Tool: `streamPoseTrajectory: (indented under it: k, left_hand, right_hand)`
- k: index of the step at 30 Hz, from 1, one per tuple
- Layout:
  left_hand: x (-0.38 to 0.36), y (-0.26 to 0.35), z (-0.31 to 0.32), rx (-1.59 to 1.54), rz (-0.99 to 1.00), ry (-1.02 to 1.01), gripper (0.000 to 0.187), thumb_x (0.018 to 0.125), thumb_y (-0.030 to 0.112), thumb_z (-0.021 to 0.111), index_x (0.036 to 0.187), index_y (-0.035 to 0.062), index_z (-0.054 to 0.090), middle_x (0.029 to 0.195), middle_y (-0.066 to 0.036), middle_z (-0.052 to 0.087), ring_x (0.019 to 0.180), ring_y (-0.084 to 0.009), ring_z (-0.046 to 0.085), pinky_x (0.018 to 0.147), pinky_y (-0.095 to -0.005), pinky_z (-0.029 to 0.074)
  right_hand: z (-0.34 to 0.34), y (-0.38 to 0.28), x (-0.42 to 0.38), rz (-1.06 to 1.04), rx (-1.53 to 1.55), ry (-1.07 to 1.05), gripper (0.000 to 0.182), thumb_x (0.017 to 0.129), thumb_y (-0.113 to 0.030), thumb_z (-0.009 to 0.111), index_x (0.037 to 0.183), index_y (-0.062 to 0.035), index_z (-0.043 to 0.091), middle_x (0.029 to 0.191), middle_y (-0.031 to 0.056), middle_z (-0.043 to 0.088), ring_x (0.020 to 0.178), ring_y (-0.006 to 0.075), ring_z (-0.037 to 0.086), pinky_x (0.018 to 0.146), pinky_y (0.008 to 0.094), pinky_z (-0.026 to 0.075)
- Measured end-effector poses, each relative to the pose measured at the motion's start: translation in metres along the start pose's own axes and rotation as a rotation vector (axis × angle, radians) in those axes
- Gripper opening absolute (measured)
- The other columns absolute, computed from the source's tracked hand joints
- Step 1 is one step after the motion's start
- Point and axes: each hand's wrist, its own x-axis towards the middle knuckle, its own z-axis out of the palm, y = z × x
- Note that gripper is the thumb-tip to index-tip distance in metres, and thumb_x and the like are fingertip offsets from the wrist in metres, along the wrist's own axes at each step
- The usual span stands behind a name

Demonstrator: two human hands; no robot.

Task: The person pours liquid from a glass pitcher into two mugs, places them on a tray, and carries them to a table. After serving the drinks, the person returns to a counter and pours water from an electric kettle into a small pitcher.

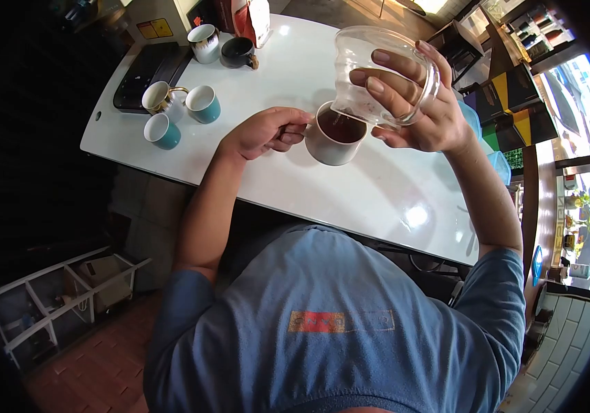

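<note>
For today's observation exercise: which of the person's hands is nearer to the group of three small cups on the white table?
Left. The left hand holds the mug, just right of the three small cups. The right hand, tilting the glass server, is farther right.

Count of items on and about the white table (377, 186)

Cups: six in all — one grey cup (334, 135) holding dark liquid, two teal cups (162, 131) (203, 103) and one white cup with gold handle (160, 97) grouped at far left, one white-and-grey cup (205, 43) and one black cup (238, 52) at the far edge. Glass servers (384, 72): one, tilted. Black trays (149, 69): one. Hands: two, left hand (265, 133) and right hand (415, 103).
</note>
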Motion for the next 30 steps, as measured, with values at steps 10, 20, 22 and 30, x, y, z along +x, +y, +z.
streamPoseTrajectory:
  k: [10, 20, 22, 30]
  left_hand:
    - [0.007, 0.021, 0.006, 0.048, -0.028, -0.066, 0.025, 0.09, 0.022, 0.052, 0.068, 0.0114, 0.048, 0.06, 0.005, 0.033, 0.051, -0.0029, 0.027, 0.04, -0.0175, 0.016]
    - [0.016, 0.026, 0.009, 0.099, -0.009, -0.062, 0.024, 0.091, 0.019, 0.048, 0.098, -0.0002, 0.061, 0.066, 0.006, 0.043, 0.052, -0.0002, 0.031, 0.04, -0.0152, 0.019]
    - [0.018, 0.025, 0.009, 0.09, -0.011, -0.061, 0.021, 0.091, 0.019, 0.049, 0.094, 0.0013, 0.061, 0.067, 0.006, 0.044, 0.052, -0.0003, 0.031, 0.04, -0.0153, 0.019]
    - [0.016, 0.028, 0.016, 0.091, 0.007, -0.076, 0.017, 0.089, 0.02, 0.053, 0.078, 0.0086, 0.056, 0.066, 0.007, 0.042, 0.052, -0.0003, 0.03, 0.041, -0.0157, 0.019]
  right_hand:
    - [-0.008, 0.01, -0.006, -0.092, -0.052, 0.076, 0.054, 0.092, -0.041, 0.052, 0.131, -0.0048, 0.045, 0.111, 0.0081, 0.065, 0.113, 0.0303, 0.056, 0.106, 0.0542, 0.024]
    - [-0.026, 0.024, 0.004, -0.107, 0.018, -0.062, 0.053, 0.094, -0.04, 0.046, 0.132, -0.0036, 0.044, 0.112, 0.0092, 0.064, 0.116, 0.0322, 0.053, 0.106, 0.0552, 0.023]
    - [-0.029, 0.025, 0.004, -0.091, 0.027, -0.051, 0.053, 0.094, -0.04, 0.046, 0.132, -0.0035, 0.044, 0.112, 0.0093, 0.064, 0.116, 0.0325, 0.053, 0.106, 0.0551, 0.023]
    - [-0.034, 0.03, 0.003, -0.164, -0.013, -0.032, 0.055, 0.094, -0.044, 0.045, 0.13, -0.0028, 0.045, 0.113, 0.0091, 0.064, 0.115, 0.0326, 0.054, 0.106, 0.054, 0.024]
